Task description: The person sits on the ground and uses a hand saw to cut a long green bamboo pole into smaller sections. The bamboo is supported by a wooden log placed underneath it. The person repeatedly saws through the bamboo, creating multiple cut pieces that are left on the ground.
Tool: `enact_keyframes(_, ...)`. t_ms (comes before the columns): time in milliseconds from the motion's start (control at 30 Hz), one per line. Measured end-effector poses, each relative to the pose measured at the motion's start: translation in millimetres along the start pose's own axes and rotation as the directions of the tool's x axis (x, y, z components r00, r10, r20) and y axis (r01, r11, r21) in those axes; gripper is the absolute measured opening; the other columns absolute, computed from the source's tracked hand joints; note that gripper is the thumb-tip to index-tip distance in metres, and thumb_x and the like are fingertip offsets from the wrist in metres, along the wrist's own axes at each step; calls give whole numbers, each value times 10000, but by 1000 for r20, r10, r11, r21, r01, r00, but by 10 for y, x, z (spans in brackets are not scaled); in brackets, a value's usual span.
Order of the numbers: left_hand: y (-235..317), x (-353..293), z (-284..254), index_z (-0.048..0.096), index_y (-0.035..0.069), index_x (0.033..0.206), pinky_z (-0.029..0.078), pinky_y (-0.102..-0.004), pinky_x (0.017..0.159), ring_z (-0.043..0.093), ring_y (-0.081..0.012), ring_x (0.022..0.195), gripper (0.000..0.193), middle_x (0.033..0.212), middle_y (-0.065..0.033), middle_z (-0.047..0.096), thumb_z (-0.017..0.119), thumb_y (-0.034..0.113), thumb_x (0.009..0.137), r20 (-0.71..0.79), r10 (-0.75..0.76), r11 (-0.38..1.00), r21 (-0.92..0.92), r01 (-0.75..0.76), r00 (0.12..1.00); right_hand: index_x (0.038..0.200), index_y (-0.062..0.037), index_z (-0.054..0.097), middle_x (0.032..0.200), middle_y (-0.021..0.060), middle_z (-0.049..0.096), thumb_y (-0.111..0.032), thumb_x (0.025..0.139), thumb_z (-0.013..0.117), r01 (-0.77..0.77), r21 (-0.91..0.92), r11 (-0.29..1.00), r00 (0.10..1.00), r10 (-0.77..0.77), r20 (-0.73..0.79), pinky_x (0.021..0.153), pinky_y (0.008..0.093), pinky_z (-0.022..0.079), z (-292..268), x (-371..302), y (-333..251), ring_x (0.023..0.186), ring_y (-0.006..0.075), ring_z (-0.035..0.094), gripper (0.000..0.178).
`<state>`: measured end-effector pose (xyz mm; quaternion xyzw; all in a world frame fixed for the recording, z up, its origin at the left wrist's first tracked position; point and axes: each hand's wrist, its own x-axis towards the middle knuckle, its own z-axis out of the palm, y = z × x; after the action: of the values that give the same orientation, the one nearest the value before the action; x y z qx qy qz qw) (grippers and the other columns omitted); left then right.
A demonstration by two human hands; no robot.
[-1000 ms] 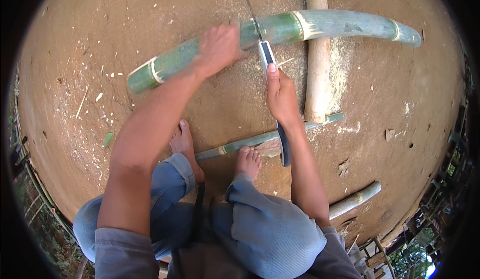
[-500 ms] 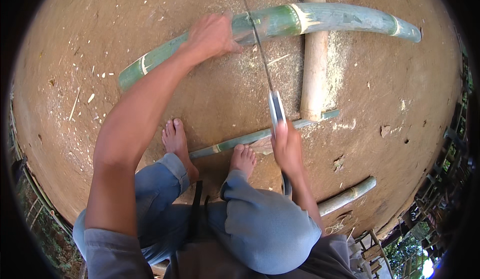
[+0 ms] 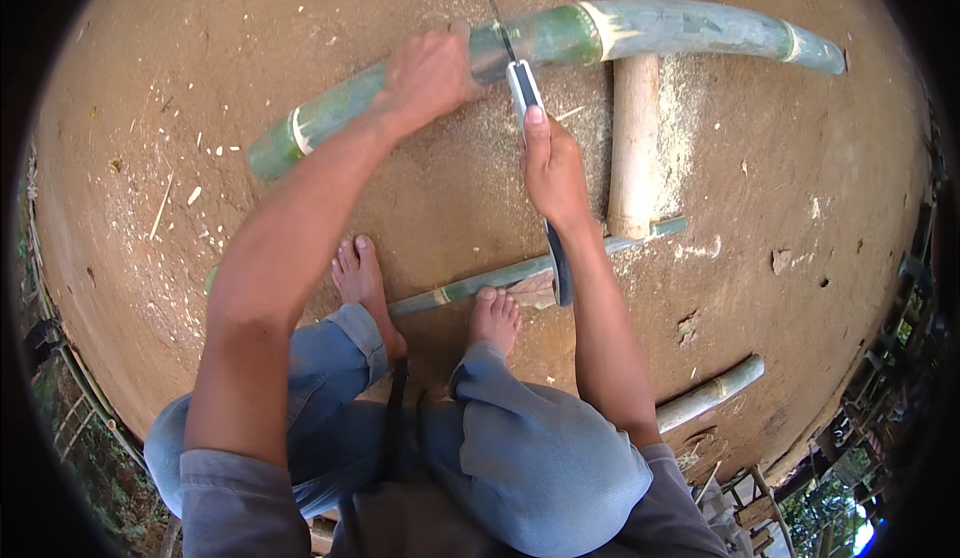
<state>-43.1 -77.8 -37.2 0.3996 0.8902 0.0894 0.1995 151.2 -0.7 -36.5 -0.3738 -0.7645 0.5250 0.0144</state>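
Your left hand [image 3: 428, 76], upper middle of the frame, is clamped over the thick green bamboo [image 3: 560, 38], fingers wrapped together across its top. The bamboo runs in a long bow from the middle left up to the upper right, its right part resting on a pale log [image 3: 632, 138] that stands upright in the frame just right of centre. Press it down hard onto that log, and hold your fingers well left of the cut line.

Just right of that hand, the saw [image 3: 520, 83] crosses the bamboo, its thin blade reaching toward the top edge. Your right hand [image 3: 553, 170], at centre, is closed round the handle, forefinger stretched straight along its back. That finger steers well; drive the strokes long and level, straight toward you, and let the teeth do the work so the blade does not bind near the end.

Below, your bare feet [image 3: 495, 320] sit at a thin bamboo strip [image 3: 520, 276] lying slantwise; the right toes appear to rest on it. Mind the dark blade [image 3: 560, 268] beside them.

The ground [image 3: 800, 238] is bare packed earth, strewn with pale chips and sawdust, thickest at left and about the log. A short bamboo piece [image 3: 712, 393] lies lower right. Greenery and some framework edge the rim.
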Motion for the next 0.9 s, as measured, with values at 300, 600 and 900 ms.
enact_keyframes(300,-260,166,-68,637,-16,1179,539,-496,881,689,-434,988,739,1041,-269,716,906,389,622,89,40,995,-92,-32,995,1083,78,633,675,242,603,-474,1065,456,-126,-21,992,990,127,55,601,474,463,-347,-1270,153,611,350,631,579)
enact_keyframes(600,-495,244,-44,623,-10,1208,553,-505,841,698,-431,971,784,1021,-256,721,907,406,607,-42,109,994,-10,-110,993,1072,69,629,755,241,618,-382,1079,403,-58,15,998,997,57,56,642,504,472,-290,-1177,180,711,330,664,505)
enact_keyframes(900,-81,59,-297,652,-34,1169,555,-471,901,686,-408,1048,712,1100,-251,702,914,394,664,63,24,1000,-14,-23,998,924,59,634,717,253,615,-522,1072,398,-18,9,1000,1000,18,13,677,504,477,97,385,-288,693,423,627,645)
